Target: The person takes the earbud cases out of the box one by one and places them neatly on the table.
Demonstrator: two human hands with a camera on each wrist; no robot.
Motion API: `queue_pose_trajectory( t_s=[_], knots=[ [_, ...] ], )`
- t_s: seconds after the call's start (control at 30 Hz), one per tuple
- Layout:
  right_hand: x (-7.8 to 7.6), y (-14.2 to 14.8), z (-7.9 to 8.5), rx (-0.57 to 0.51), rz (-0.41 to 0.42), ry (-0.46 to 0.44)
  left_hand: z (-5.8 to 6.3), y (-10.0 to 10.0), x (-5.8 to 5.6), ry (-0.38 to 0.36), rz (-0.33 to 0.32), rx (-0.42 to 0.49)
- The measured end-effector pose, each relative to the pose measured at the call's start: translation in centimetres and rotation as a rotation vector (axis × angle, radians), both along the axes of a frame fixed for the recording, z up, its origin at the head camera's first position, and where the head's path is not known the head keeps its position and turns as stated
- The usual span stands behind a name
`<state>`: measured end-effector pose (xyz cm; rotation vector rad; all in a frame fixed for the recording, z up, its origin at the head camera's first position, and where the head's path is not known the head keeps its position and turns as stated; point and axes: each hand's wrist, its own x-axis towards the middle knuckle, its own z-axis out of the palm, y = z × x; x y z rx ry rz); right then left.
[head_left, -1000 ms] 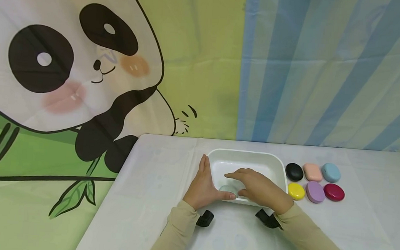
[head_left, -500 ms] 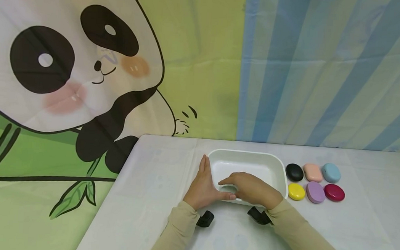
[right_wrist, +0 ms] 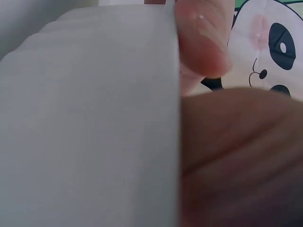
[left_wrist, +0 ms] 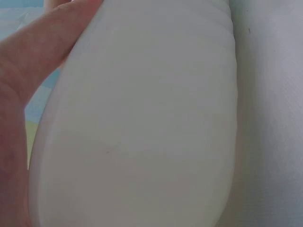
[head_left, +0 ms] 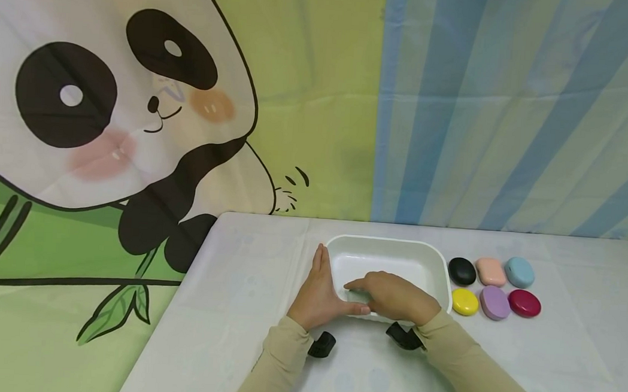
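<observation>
In the head view a white tray (head_left: 392, 246) with a raised rim lies on the table, under both hands. My left hand (head_left: 321, 295) rests on its left front corner, fingers straight along the left wall and thumb over the front rim. The tray's outer wall (left_wrist: 142, 104) fills most of the left wrist view. My right hand (head_left: 396, 296) reaches over the front rim into the tray. Its curled fingers hold a pale green rounded piece (head_left: 357, 296), mostly covered by the hand; the thumb is hidden. The tray wall (right_wrist: 90, 123) blocks much of the right wrist view.
Right of the tray sit several small glossy rounded pieces: black (head_left: 462, 271), pink (head_left: 490, 271), light blue (head_left: 519, 272), yellow (head_left: 465, 302), purple (head_left: 494, 302) and red (head_left: 524, 303). A panda-print curtain (head_left: 298, 99) hangs behind the white table (head_left: 581, 332).
My right hand has moved left and lower into the tray, and its fingers have closed in around the pale green piece. The left hand has stayed in place on the tray.
</observation>
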<state>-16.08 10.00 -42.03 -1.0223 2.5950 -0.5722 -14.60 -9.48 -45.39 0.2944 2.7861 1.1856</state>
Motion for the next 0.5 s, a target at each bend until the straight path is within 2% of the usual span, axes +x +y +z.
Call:
queue_pose_trajectory(
  t_s=[0.2, 0.5],
  knots=[
    [0.1, 0.29, -0.11, -0.015, -0.067, 0.038, 0.06, 0.04, 0.02, 0.006, 0.003, 0.002],
    [-0.05, 0.67, -0.52, 0.031, -0.15, 0.06, 0.1, 0.07, 0.1, -0.002, 0.007, -0.007]
  ],
)
